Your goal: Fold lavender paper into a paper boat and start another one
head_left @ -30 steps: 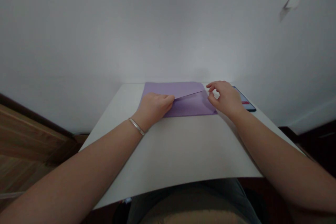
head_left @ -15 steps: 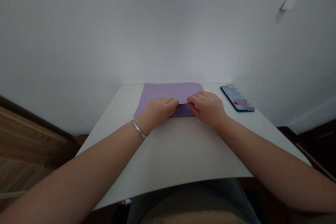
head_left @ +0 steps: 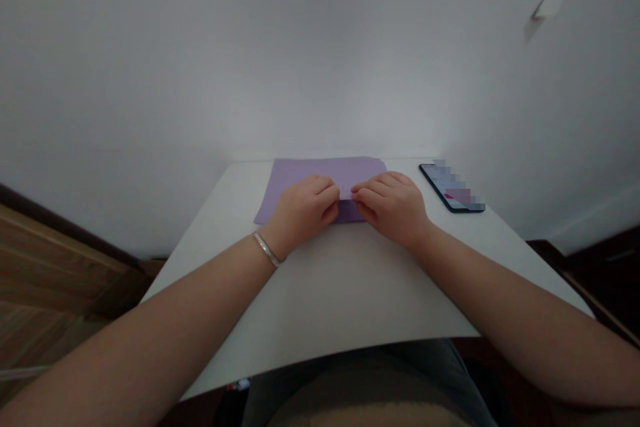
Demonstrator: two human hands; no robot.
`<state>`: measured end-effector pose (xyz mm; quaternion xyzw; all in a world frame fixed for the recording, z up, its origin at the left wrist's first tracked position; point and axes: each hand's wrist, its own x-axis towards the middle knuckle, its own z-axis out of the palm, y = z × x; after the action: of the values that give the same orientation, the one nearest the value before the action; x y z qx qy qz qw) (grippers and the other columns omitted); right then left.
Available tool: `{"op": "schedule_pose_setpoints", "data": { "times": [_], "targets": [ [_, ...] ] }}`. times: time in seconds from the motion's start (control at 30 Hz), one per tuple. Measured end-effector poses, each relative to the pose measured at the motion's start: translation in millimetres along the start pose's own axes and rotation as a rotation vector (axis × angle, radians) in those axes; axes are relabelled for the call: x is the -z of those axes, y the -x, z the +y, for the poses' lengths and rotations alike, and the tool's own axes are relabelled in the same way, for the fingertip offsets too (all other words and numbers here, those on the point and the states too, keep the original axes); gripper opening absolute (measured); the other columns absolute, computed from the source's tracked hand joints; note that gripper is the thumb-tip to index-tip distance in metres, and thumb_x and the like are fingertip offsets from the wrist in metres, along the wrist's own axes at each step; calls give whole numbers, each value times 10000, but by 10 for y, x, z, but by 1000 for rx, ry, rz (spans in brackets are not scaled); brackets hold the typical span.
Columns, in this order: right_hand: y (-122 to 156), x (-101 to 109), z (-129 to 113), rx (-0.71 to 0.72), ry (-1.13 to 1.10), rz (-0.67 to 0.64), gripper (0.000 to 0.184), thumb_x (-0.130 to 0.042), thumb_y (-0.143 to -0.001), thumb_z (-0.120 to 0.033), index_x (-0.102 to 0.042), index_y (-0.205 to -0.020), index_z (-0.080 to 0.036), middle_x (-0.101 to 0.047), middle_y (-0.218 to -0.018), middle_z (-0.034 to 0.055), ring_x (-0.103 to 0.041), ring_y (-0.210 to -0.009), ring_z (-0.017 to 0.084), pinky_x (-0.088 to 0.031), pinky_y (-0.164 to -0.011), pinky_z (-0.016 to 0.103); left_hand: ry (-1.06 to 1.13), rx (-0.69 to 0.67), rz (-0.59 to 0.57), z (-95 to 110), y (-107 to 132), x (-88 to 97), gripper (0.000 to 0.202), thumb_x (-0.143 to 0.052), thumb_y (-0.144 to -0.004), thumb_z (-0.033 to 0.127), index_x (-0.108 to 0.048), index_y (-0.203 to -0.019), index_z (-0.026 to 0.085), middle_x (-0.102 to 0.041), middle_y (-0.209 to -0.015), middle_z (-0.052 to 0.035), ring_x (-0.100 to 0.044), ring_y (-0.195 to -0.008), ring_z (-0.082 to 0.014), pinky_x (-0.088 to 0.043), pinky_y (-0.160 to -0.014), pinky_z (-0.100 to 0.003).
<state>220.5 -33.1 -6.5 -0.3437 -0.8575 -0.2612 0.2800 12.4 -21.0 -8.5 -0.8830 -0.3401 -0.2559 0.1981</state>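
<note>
A sheet of purple paper point(head_left: 325, 170) lies at the far side of a white table point(head_left: 340, 280). My left hand point(head_left: 303, 210), with a silver bangle on the wrist, rests on the paper's near edge with its fingers curled. My right hand point(head_left: 393, 207) sits beside it, fingers curled too. The fingertips of both hands meet at the middle of the paper and press on a folded edge there. The near part of the sheet is hidden under my hands.
A dark phone point(head_left: 453, 188) with a lit screen lies on the table to the right of my right hand. A plain white wall rises behind the table. Wooden boards point(head_left: 45, 267) stand at the left.
My right hand moved left from the paper's right corner to its middle, next to my left hand. The raised flap now lies flat. The phone is uncovered.
</note>
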Motion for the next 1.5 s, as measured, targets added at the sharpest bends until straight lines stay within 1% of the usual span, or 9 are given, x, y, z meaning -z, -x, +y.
{"op": "schedule_pose_setpoints", "data": {
  "times": [0.3, 0.7, 0.87, 0.97, 1.03, 1.17, 1.3, 1.4, 1.5],
  "targets": [
    [91, -5, 166, -62, 57, 26, 155, -503, -901, -237, -642, -837, -215, -732, -869, 10, -604, -818, 170, -368, -814, 337, -93, 37, -27, -98, 43, -14, 101, -510, -843, 176, -580, -770, 183, -615, -826, -51, -530, -775, -193, -389, -637, -300],
    [250, -71, 449, -277, 44, 40, 168, -519, -847, -207, -686, -825, -220, -746, -899, 29, -646, -857, 219, -404, -837, 368, -115, 226, -169, -278, 144, -124, 103, -503, -828, 189, -587, -767, 189, -618, -832, -67, -567, -817, -223, -389, -595, -299],
    [306, -134, 529, -360, 26, 63, 164, -531, -819, -205, -692, -848, -211, -744, -886, 40, -651, -847, 231, -421, -812, 376, 72, 414, -183, -317, 159, -158, 164, -457, -862, 240, -601, -808, 184, -655, -834, -64, -595, -764, -210, -414, -633, -302],
    [299, -148, 504, -325, 11, 72, 155, -534, -824, -216, -688, -838, -211, -743, -882, 33, -653, -842, 223, -429, -801, 363, 330, 495, -194, -283, 142, -181, 281, -370, -927, 320, -607, -973, 175, -695, -863, -55, -625, -826, -209, -444, -732, -320],
    [280, -143, 467, -296, 0, 76, 154, -526, -838, -221, -680, -839, -214, -742, -889, 31, -650, -853, 219, -429, -805, 361, 511, 578, -184, -250, 130, -211, 350, -339, -947, 398, -558, -1099, 170, -712, -883, -48, -635, -849, -206, -449, -763, -331],
    [246, -130, 404, -209, -80, 41, 162, -496, -872, -214, -655, -841, -226, -740, -931, 22, -640, -896, 196, -421, -849, 354, 742, 697, -138, -225, 113, -301, 346, -376, -927, 474, -541, -1004, 179, -709, -850, -46, -622, -761, -182, -442, -675, -300],
    [241, -149, 390, -143, -137, 1, 147, -520, -850, -170, -655, -871, -226, -733, -993, 24, -624, -940, 196, -424, -881, 362, 653, 720, -95, -242, 98, -332, 257, -527, -833, 414, -574, -887, 167, -611, -720, -13, -535, -632, -154, -391, -572, -268],
    [247, -168, 393, -190, -126, -22, 158, -562, -818, -158, -661, -923, -223, -703, -1099, 45, -595, -1004, 230, -428, -910, 403, 620, 684, -26, -230, 87, -286, 246, -564, -803, 387, -604, -891, 162, -556, -689, 12, -495, -619, -139, -384, -578, -261],
    [257, -182, 396, -280, -114, -33, 167, -610, -784, -173, -654, -939, -216, -659, -1185, 73, -561, -1066, 269, -435, -922, 441, 584, 681, 19, -206, 79, -230, 216, -603, -787, 354, -626, -899, 170, -557, -676, 27, -488, -608, -130, -389, -589, -256]
  ]
}}
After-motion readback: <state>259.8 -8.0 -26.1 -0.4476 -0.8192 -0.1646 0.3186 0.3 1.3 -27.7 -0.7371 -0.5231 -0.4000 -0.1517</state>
